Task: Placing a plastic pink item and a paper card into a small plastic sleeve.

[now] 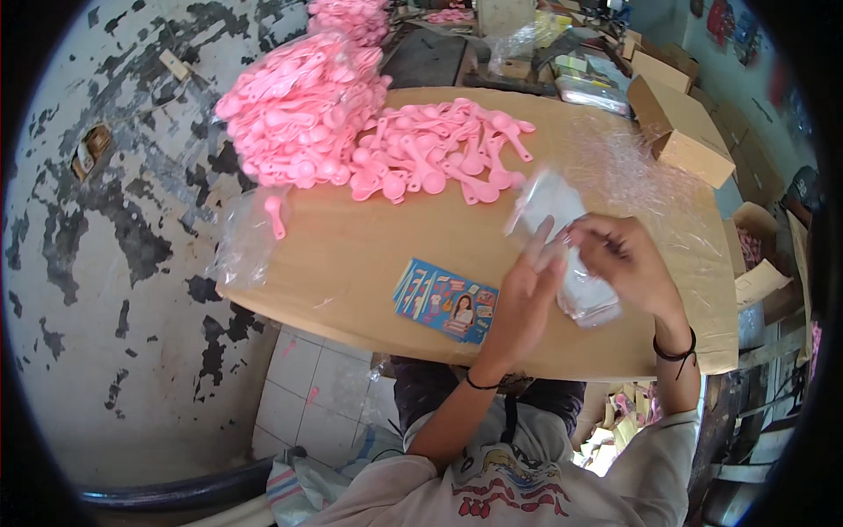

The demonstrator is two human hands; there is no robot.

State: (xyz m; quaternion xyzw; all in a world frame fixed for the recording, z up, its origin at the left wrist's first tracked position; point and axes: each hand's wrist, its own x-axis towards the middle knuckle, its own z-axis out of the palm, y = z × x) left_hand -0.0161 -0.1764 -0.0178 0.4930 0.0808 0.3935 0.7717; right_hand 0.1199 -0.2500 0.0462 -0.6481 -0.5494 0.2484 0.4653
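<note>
My left hand (524, 294) and my right hand (625, 262) meet over the right half of the table, fingertips close together and slightly blurred. Between them is a thin clear plastic bag, pinched by the right fingers and by the left thumb and fingers; its outline is hard to make out. Under and behind the hands lies a pile of clear plastic bags (590, 294), partly hidden. Beside my left wrist is a fanned stack of blue printed cards (448, 301). Loose pink plastic scoops (428, 162) are heaped farther back.
A tall mound of bagged pink scoops (294, 110) stands at the back left of the brown-covered table (351, 255). One scoop (276, 216) lies by crumpled plastic (244, 237) at the left edge. An open cardboard box (680, 132) and clear film (619, 162) sit back right.
</note>
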